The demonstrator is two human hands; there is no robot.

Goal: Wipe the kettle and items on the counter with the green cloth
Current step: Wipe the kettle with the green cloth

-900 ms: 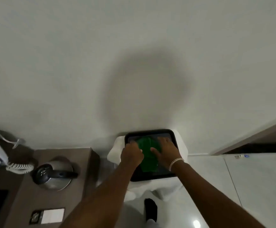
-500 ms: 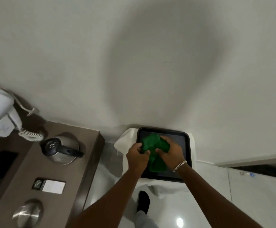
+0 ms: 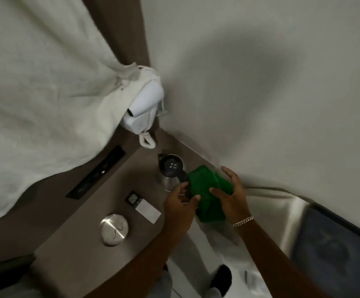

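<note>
Both hands hold the crumpled green cloth (image 3: pixel 209 194) in the air just right of the rounded stainless-steel kettle (image 3: pixel 171 172), which stands near the back corner of the brown matte counter (image 3: pixel 84 229). The left hand (image 3: pixel 180 208) pinches the cloth's near edge between thumb and fingers, close to the kettle's dark handle; the right hand (image 3: pixel 231 194) cups the cloth from the other side with fingers spread and only loosely curled. To wipe well, I would bunch the soft, nappy fabric into one flat pad in a single hand, steady the kettle by its handle with the other, and stroke around the smooth curved body so the light vessel does not slide. Nearer on the counter lie a round brushed-metal lid (image 3: pixel 114 232) and a flat white card (image 3: pixel 148 210), both hard, smooth and easy to wipe.
</note>
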